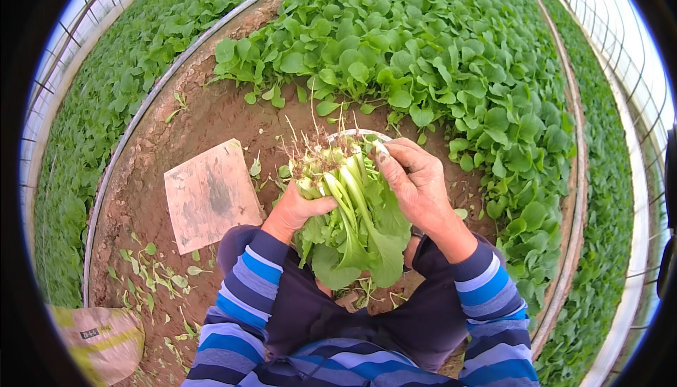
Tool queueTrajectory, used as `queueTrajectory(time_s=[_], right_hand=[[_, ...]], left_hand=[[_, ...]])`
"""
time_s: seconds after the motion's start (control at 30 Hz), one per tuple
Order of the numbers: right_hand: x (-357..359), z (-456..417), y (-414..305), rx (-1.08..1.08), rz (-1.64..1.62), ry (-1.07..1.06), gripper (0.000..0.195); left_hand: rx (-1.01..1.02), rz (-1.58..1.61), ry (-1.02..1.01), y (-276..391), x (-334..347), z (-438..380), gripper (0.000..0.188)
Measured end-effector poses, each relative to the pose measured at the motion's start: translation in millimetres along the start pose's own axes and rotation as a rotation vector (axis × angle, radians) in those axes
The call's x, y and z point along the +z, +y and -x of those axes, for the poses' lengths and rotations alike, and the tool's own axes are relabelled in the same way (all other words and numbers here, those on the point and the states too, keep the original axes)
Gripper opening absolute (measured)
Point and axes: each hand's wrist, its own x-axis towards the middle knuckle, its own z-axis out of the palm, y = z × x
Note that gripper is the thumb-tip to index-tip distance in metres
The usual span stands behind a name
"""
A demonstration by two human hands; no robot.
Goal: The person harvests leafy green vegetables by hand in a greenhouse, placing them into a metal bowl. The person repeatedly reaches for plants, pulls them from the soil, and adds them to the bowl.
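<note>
A thick bunch of leafy greens (354, 228) hangs leaves down between my knees, with its thin, soil-covered roots (322, 157) pointing away from me. My left hand (299, 207) is wrapped around the stalks from the left, thumb across the front. At the right side of the bunch, my right hand (418, 180) pinches a pale stem base (380, 147) between thumb and fingers. Whether this stem is still part of the bunch is hidden by the fingers. Behind the roots shows part of a whitish curved rim (365, 132); the rest of it is covered.
A stained flat board (214, 196) lies on brown soil to the left. Loose leaves (153, 273) are scattered below it, near a printed sack (100, 342). Dense growing greens (423, 59) stand ahead and right. A grey hose or pipe (140, 104) curves along the left.
</note>
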Motion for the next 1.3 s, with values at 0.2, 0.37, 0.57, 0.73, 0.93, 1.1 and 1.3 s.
queueTrajectory(time_s=[0.2, 0.37, 0.57, 0.73, 0.93, 1.1, 1.3], right_hand=[[40.2, 2.8, 19.2, -0.081, 0.06, 0.192, 0.022], [53.0, 6.4, 27.4, -0.056, 0.03, 0.359, 0.023], [78.4, 2.9, 32.7, -0.087, 0.125, 0.474, 0.025], [71.0, 10.2, 27.6, 0.039, 0.066, 0.409, 0.028], [-58.4, 9.4, -22.4, 0.203, -0.078, 0.141, 0.044], [-179.6, 161.7, 48.2, 0.482, 0.202, 0.593, 0.049], [-100.5, 408.6, 189.8, 1.349, 0.598, 0.244, 0.037]], left_hand=[[-0.03, 0.114, 0.067, 0.8, 15.1, -0.1, 0.063], [-0.046, 0.149, 0.122, -7.5, 20.8, -1.4, 0.063], [-0.109, 0.293, 0.168, -16.8, -3.1, 11.3, 0.081], [-0.094, 0.182, 0.245, -36.1, -34.5, 11.7, 0.079], [-0.082, 0.259, -0.039, -8.7, -8.1, 6.7, 0.077], [-0.141, 0.393, -0.168, -2.3, 16.5, 2.1, 0.073], [-0.268, 0.411, -0.102, -18.6, 6.4, -11.0, 0.064]])
